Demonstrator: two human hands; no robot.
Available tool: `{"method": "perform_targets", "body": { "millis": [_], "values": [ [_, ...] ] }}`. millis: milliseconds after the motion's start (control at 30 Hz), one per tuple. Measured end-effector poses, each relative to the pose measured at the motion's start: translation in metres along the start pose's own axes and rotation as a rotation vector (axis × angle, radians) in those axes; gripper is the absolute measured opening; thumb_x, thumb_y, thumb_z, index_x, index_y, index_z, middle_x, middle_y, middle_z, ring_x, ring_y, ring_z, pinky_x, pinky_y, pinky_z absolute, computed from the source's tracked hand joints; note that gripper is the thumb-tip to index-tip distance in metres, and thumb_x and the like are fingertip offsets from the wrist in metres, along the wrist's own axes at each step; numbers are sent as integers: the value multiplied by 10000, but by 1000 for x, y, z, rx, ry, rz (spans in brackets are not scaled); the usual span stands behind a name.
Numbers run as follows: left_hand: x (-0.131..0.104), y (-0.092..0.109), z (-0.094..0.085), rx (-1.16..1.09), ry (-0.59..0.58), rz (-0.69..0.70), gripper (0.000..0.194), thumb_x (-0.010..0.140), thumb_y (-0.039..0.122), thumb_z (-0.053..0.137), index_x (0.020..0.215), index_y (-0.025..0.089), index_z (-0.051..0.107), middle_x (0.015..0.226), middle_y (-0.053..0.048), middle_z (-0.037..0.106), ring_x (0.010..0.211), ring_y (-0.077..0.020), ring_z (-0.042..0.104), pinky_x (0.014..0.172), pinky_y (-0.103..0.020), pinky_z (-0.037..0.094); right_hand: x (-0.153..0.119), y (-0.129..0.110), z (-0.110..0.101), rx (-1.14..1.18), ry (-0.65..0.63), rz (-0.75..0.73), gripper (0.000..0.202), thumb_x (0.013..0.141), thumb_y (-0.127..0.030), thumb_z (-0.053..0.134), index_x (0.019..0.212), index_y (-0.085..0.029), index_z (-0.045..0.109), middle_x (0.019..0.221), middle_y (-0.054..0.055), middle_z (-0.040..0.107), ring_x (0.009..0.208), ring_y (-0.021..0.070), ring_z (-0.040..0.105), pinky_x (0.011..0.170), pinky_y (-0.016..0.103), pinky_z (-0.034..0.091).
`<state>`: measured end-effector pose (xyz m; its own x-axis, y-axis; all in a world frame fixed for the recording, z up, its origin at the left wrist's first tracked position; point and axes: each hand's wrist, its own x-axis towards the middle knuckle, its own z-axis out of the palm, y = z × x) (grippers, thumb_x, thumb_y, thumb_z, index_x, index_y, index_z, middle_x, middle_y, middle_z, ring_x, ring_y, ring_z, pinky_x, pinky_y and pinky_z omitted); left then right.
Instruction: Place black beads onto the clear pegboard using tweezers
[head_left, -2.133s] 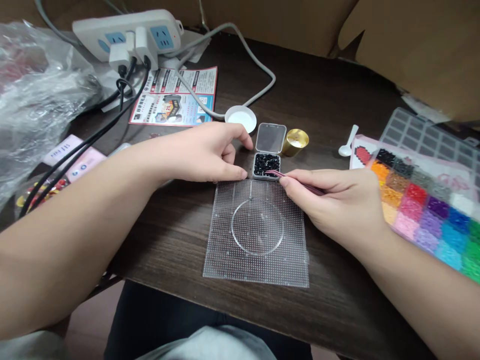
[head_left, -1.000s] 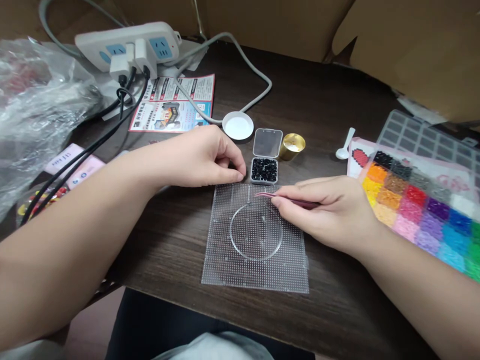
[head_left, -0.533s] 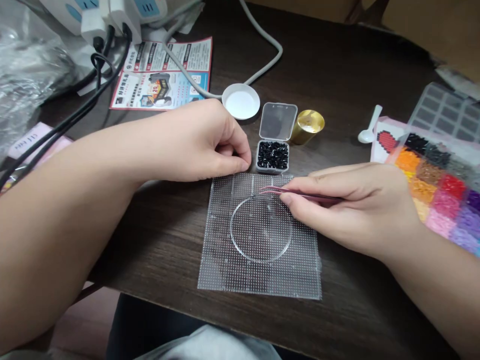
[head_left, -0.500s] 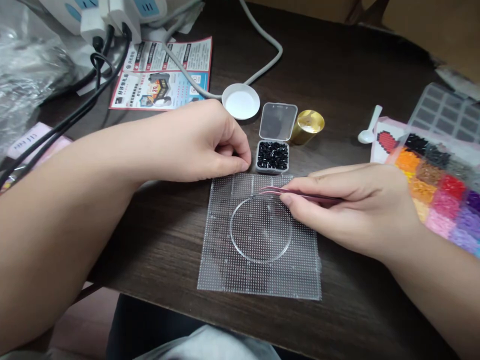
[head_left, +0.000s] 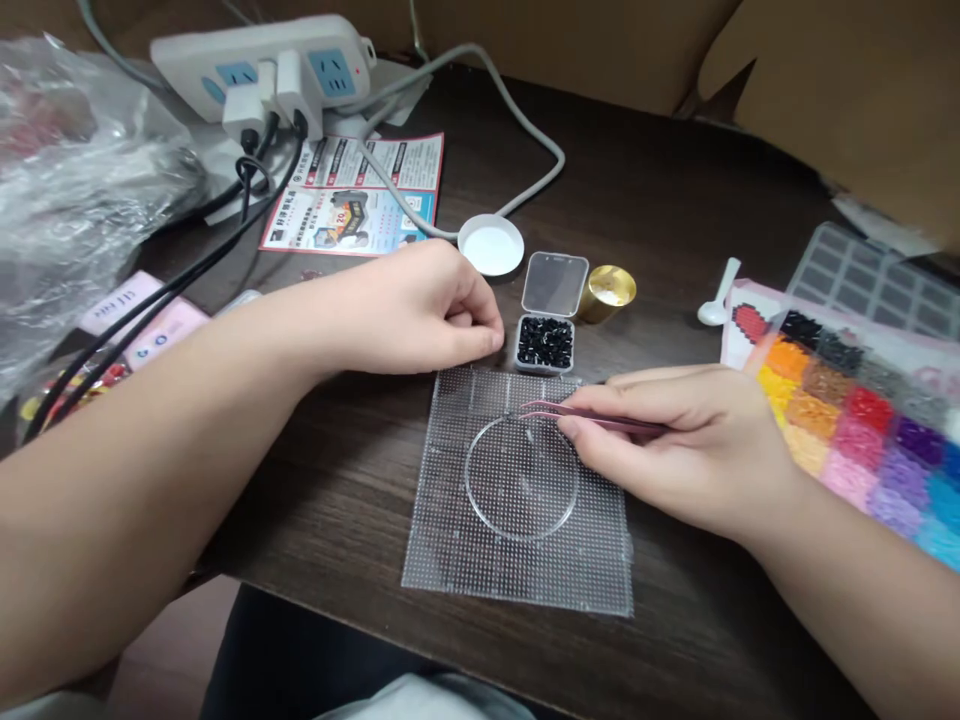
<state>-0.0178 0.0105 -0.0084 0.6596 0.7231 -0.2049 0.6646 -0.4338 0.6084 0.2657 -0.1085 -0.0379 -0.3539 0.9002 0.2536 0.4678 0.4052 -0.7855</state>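
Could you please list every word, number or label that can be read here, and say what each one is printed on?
"20": on the leaflet beside the power strip; its other print is too small to read.
Pink packet by the left forearm: blue marks, too blurred to read.
Pink sheet under the bead organiser: a red bead-heart picture, no legible words.
Power strip, bead box, tweezers: nothing legible.

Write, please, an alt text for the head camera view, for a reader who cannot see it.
The right hand holds pink tweezers with their tips over a clear pegboard on a dark table. The left hand rests at the pegboard's far edge, beside a small open box of black beads. A tray of coloured beads lies to the right.
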Motion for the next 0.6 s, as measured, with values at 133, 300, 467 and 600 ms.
{"method": "perform_targets", "body": {
  "millis": [133, 300, 467, 600],
  "values": [
    [0, 3, -1, -71, -95, -23, 188, 958, 362, 806, 965, 252, 958, 561, 58, 612, 514, -127, 513, 606, -331, 364, 2, -1, 0, 27, -4, 14, 231, 1031, -194, 842, 892, -223, 1025, 677, 28, 825, 499, 123, 652, 469, 224, 457],
    [2, 4, -2, -86, -82, 35, 102, 922, 328, 857, 925, 260, 933, 554, 69, 628, 510, -131, 526, 581, -335, 359, 3, -3, 1, 31, -6, 23, 220, 999, -164, 846, 899, -237, 1028, 674, 19, 820, 507, 132, 658, 468, 239, 453],
    [0, 11, 2, -4, -40, 51, 99, 935, 304, 818, 883, 262, 892, 569, 58, 639, 573, -154, 563, 633, -346, 393, 1, -2, 1, 23, 4, 25, 216, 1012, -174, 859, 883, -245, 1017, 693, 23, 836, 518, 149, 673, 486, 257, 504],
    [-4, 17, 5, 29, -53, 53, 147, 963, 271, 757, 881, 256, 879, 582, 53, 616, 599, -162, 541, 671, -360, 408, 0, -3, 0, 10, -7, 22, 211, 1024, -152, 863, 913, -236, 1022, 696, 21, 835, 531, 151, 694, 502, 248, 515]
  ]
}}
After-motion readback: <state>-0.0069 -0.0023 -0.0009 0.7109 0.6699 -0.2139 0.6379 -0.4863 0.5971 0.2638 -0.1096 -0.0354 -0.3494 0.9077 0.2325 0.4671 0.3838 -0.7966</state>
